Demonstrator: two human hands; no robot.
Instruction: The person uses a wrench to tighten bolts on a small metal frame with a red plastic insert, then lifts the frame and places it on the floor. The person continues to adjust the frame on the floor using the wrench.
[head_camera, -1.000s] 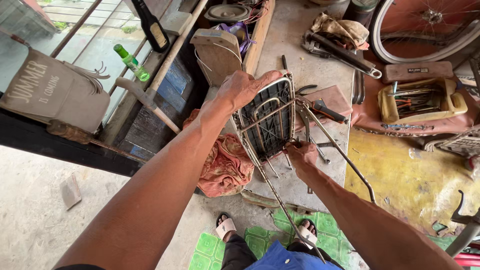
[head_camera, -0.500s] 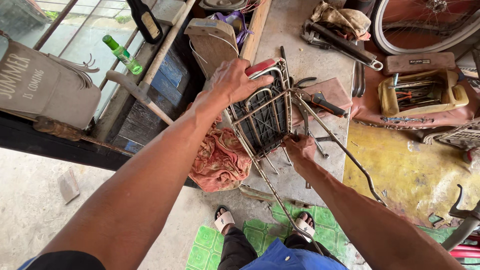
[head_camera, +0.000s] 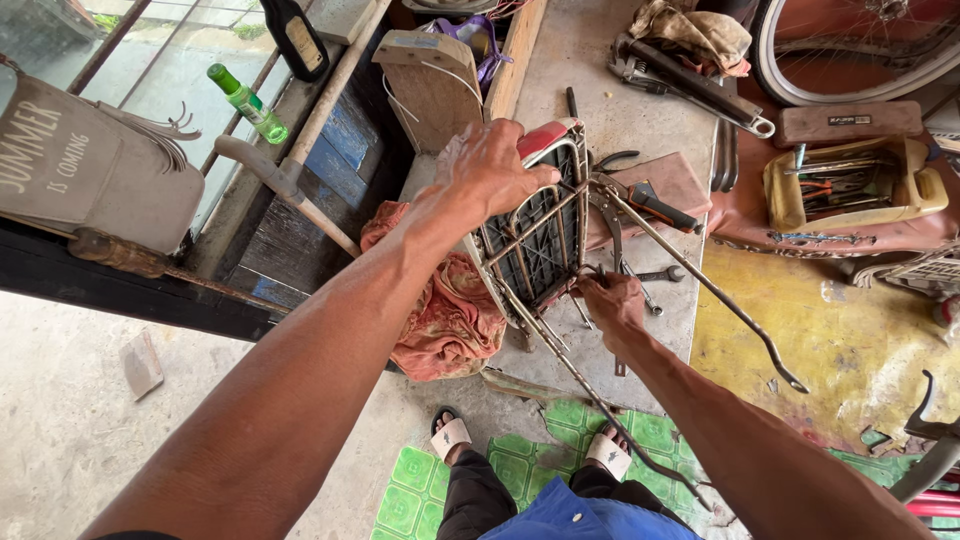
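Nearest, the right hand (head_camera: 612, 305) was closed on the lower end of the metal bicycle rack (head_camera: 535, 240), where its long stays (head_camera: 700, 285) meet. Above it, the left hand (head_camera: 490, 170) gripped the rack's top edge, holding it upright over the concrete floor (head_camera: 650, 120). The rack looked stiff and light, best held by its frame. Tools (head_camera: 640, 200) and a red rag (head_camera: 450, 310) crowded close; the stays could snag them.

metal bicycle rear rack (head_camera: 535, 240) stands upright on the floor, stays trailing

The left hand (head_camera: 495, 170) is gripping the top of a bicycle rear rack (head_camera: 537, 235) while the right hand (head_camera: 612, 305) is holding its lower end
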